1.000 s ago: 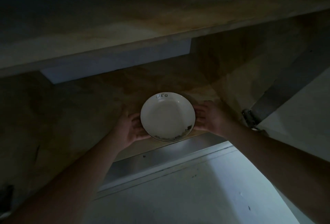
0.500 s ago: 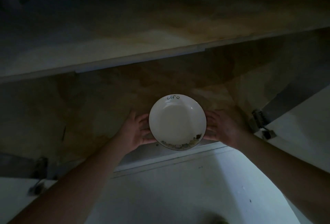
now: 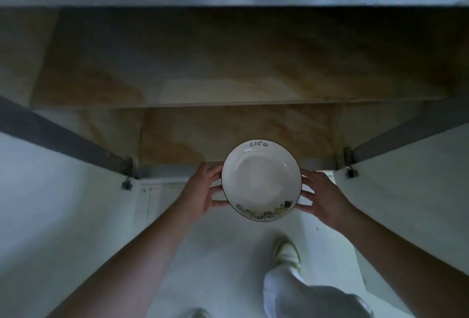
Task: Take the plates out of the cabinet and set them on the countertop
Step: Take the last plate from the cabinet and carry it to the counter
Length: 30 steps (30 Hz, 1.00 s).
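White plate sits level between the left hand and right hand, fingers curled on its rim, so it won't tip.

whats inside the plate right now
Nothing lies in the plate: its white well is bare, with "life" lettered at the far rim and a printed pattern at the near rim. Left hand and right hand grip its edges; its underside is hidden.

Plate held level at cabinet front edge; left hand and right hand gripping opposite rims.
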Tool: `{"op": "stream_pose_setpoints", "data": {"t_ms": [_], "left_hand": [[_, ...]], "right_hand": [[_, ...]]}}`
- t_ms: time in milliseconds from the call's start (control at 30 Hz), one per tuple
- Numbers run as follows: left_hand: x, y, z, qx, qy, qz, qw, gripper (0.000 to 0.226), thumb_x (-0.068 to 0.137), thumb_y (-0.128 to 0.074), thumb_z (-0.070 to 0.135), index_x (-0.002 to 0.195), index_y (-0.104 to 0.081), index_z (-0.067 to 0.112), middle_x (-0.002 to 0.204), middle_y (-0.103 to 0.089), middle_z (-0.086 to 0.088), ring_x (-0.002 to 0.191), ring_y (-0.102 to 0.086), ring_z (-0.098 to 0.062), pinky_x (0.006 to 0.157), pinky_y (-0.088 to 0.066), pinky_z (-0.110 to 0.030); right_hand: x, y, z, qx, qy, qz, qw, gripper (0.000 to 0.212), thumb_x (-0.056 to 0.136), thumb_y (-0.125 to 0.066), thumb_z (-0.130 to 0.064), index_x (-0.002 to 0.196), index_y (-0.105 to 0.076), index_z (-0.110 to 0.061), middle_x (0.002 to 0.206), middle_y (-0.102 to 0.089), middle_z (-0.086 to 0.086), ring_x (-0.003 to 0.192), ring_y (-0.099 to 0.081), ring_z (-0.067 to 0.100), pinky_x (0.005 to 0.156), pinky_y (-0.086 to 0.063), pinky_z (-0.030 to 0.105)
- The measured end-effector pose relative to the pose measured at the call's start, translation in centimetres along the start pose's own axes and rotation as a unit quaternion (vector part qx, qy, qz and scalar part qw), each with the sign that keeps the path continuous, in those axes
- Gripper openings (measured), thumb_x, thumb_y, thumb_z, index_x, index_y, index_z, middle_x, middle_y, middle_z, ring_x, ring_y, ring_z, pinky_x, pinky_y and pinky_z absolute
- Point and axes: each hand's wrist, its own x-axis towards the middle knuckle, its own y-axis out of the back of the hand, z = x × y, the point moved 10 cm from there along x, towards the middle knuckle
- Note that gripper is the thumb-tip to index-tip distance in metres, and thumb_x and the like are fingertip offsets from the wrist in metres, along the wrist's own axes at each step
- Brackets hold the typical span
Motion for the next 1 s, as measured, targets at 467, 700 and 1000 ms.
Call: {"op": "stream_pose_setpoints", "data": {"t_ms": [467,700,1000], "left_hand": [[-25.4,0.6,3.2,-0.011,-0.009,0.044,0.999,0.052,0.096,-0.024,0.031,0.13,-0.062,0.02,0.136,-0.058,-0.006,0.119,-0.058,-0.031,0.073,-0.058,-0.049],[-39.3,-0.4,7.5,-0.035,-0.029,-0.015,0.999,0.051,0.093,-0.028,0.025,0.13,-0.063,0.02,0.137,-0.059,-0.01,0.111,-0.06,-0.03,0.084,-0.055,-0.061],[-53.8,-4.1,11.1,-0.042,-0.046,-0.109,0.992,0.049,0.092,-0.034,0.038,0.126,-0.068,0.023,0.132,-0.064,-0.004,0.114,-0.06,-0.033,0.086,-0.053,-0.065]], "right_hand": [[-22.9,-5.0,-2.8,-0.006,-0.035,0.001,0.999,0.043,0.101,-0.033,-0.047,0.125,-0.059,-0.022,0.126,-0.061,0.0,0.114,-0.059,0.028,0.093,-0.049,0.054],[-36.5,-8.3,-7.9,0.014,-0.003,0.02,1.0,0.042,0.102,-0.029,-0.047,0.119,-0.062,-0.028,0.125,-0.064,-0.001,0.107,-0.063,0.026,0.092,-0.049,0.054],[-51.9,-8.7,-12.8,0.055,0.032,0.004,0.998,0.049,0.102,-0.025,-0.047,0.126,-0.06,-0.023,0.129,-0.062,0.003,0.118,-0.057,0.032,0.097,-0.047,0.055]]}}
